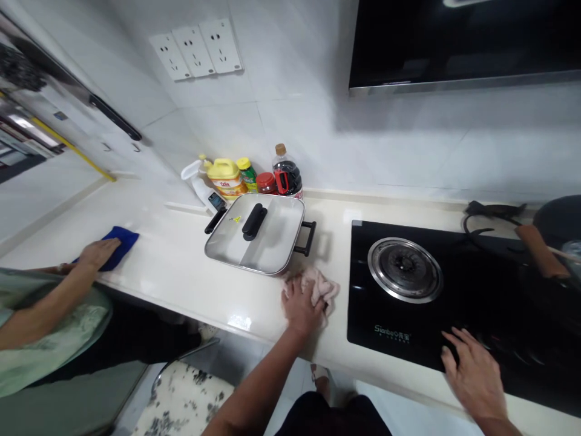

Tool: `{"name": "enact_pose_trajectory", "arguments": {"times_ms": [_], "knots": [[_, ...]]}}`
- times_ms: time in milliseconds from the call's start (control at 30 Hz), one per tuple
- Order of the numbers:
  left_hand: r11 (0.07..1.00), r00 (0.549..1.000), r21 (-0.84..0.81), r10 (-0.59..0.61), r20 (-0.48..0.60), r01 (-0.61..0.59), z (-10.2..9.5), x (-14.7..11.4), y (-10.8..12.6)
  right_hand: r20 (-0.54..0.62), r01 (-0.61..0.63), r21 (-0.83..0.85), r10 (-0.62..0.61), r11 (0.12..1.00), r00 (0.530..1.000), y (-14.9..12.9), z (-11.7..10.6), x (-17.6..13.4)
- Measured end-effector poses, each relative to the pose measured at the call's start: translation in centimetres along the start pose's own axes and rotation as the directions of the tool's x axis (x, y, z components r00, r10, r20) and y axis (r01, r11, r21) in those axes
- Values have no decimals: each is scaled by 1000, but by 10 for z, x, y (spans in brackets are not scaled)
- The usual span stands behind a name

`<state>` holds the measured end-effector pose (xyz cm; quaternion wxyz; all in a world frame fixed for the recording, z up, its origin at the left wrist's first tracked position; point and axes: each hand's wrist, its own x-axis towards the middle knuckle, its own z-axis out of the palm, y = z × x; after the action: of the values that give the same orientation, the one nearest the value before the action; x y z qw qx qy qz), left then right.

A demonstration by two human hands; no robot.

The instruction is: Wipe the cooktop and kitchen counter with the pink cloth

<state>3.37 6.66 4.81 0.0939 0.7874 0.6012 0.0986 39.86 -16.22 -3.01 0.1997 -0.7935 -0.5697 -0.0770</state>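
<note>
Pink cloth [323, 285] partly hidden by fingers [296, 287]

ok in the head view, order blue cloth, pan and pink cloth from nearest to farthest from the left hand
1. Pink cloth: under the left hand
2. Pan: just beyond, to the left
3. Blue cloth: far left, under a co-worker's hand

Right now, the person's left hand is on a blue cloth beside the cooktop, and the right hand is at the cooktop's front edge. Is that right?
Not quite: the head view shows the cloth under the left hand is pale pink, not blue. The cooktop and right hand are as you describe.
</note>
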Motion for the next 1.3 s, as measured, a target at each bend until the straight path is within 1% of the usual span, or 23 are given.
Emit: {"name": "enact_pose_trajectory", "arguments": {"times_ms": [67,133,167,233,300,367,400,433,500,567,600,633,700,800,967,1033,1067,1133,1167,1233,1300], "knots": [[995,995,-28,94,33,-93,9,-15,15,0,0,10,0,1000,1000,0,0,0],[982,982,-47,187,32,-185,16,-32,20,-3,4,16,-4,1000,1000,0,0,1],[979,980,-47,201,18,-200,18,-40,18,-5,7,16,-6,1000,1000,0,0,1],[984,985,-32,173,-13,-173,17,-51,4,-5,14,12,-14,1000,1000,0,0,2],[995,994,-1,99,-36,-99,8,-54,-21,-5,13,8,-13,1000,1000,0,1,2],[999,998,37,-22,-57,24,-6,-51,-51,-4,2,11,-2,1000,1000,1,3,2],[994,993,53,-93,-71,97,-13,-49,-67,-7,-3,15,3,1000,1000,1,4,1],[982,981,64,-170,-95,176,-21,-48,-82,-10,-6,21,6,1000,1000,1,6,1],[957,951,74,-269,-150,282,-33,-49,-105,-17,-5,29,5,1000,1000,1,9,1],[935,922,66,-329,-203,348,-41,-55,-118,-26,2,31,-1,1000,1000,0,10,2],[927,909,56,-349,-227,370,-42,-59,-120,-27,7,30,-7,1000,1000,-1,11,3],[921,897,44,-364,-249,386,-41,-65,-119,-28,14,28,-14,999,1000,-2,11,4],[916,880,17,-380,-284,401,-35,-76,-107,-25,26,19,-25,999,999,-5,10,5],[924,881,-10,-368,-299,383,-17,-91,-73,-25,23,-8,-23,1000,999,-9,8,6],[966,937,-11,-254,-238,259,22,-122,2,-50,32,-23,-33,999,998,-9,8,7],[985,968,-9,-171,-183,172,34,-137,24,-56,33,-10,-34,999,998,-8,10,7],[992,982,-7,-123,-146,123,38,-143,31,-56,34,-3,-34,999,998,-7,10,7],[999,998,8,-33,-53,33,38,-152,35,-54,35,8,-35,999,998,-5,12,6],[1000,1000,27,3,-3,-3,34,-155,32,-54,38,10,-37,999,998,-5,12,6],[991,992,103,71,105,-81,20,-154,15,-61,46,10,-45,999,997,-4,14,5],[970,975,189,114,190,-151,0,-149,-13,-73,51,11,-51,999,996,-4,15,5]]}}
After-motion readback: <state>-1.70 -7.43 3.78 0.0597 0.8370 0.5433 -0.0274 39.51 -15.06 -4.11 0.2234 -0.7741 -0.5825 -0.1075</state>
